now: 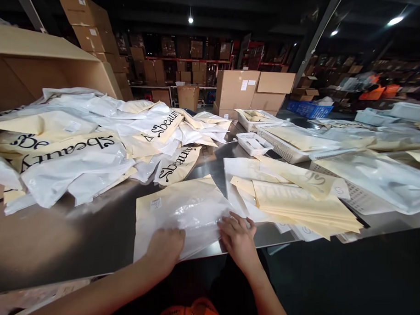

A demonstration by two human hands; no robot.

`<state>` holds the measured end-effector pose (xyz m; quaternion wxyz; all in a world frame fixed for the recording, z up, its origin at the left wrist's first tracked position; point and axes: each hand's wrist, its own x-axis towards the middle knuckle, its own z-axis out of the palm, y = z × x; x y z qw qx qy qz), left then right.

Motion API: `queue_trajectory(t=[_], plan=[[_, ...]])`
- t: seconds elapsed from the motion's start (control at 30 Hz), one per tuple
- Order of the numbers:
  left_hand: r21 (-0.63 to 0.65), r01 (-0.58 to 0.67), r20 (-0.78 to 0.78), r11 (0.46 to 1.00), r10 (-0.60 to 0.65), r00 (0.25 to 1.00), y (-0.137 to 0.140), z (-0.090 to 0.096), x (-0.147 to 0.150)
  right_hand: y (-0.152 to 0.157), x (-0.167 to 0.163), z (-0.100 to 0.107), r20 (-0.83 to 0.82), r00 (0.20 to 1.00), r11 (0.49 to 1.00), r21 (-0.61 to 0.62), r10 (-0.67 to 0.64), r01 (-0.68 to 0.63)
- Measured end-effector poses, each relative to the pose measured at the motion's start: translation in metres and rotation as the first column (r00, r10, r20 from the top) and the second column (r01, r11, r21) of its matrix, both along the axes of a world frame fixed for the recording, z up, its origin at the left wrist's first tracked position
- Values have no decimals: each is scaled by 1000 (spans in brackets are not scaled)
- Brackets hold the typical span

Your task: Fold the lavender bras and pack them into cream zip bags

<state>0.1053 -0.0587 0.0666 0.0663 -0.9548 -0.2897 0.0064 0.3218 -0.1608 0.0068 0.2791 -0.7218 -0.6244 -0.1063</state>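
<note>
A clear plastic bag [187,209] with white and cream contents lies flat at the near edge of the metal table. A small printed label [155,204] shows at its upper left. My left hand [166,246] is closed on the bag's near side, its fingertips curled out of sight. My right hand [237,234] rests on the bag's right edge with fingers apart and slightly bent. Just right of that hand lies a stack of cream paper sheets [297,205], partly over other plastic bags.
A large pile of packed bags [79,162] covers the table's left, before an open cardboard box [51,71]. White perforated baskets [254,144] and more bags [379,174] fill the right. Cartons [235,92] and a blue crate [310,109] stand behind. A person in orange [380,89] is far right.
</note>
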Motion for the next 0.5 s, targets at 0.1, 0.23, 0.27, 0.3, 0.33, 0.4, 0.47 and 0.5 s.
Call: queue_trajectory(t=[0.1, 0.23, 0.27, 0.3, 0.33, 0.4, 0.47, 0.5], plan=[[129, -98, 84, 987, 87, 993, 17, 45, -11, 3, 5, 8, 41, 978, 929, 324, -205, 181], [303, -190, 277, 934, 105, 955, 35, 92, -18, 9, -6, 23, -31, 968, 750, 626, -251, 214], [309, -202, 291, 929, 110, 951, 37, 99, -18, 11, -15, 25, 12, 987, 771, 627, -160, 117], [305, -208, 290, 929, 118, 950, 39, 104, -17, 14, -25, 26, 78, 996, 814, 581, -45, -9], [298, -210, 280, 931, 124, 952, 40, 108, -16, 17, -36, 27, 144, 987, 864, 484, 76, -138], [285, -188, 251, 940, 116, 961, 40, 112, -15, 26, -60, 27, 213, 941, 928, 208, 265, -308], [272, -136, 232, 953, 72, 970, 36, 111, -15, 41, -79, 26, 193, 912, 932, -74, 363, -355], [263, -103, 227, 959, 42, 973, 34, 110, -16, 51, -86, 24, 157, 907, 915, -181, 390, -362]])
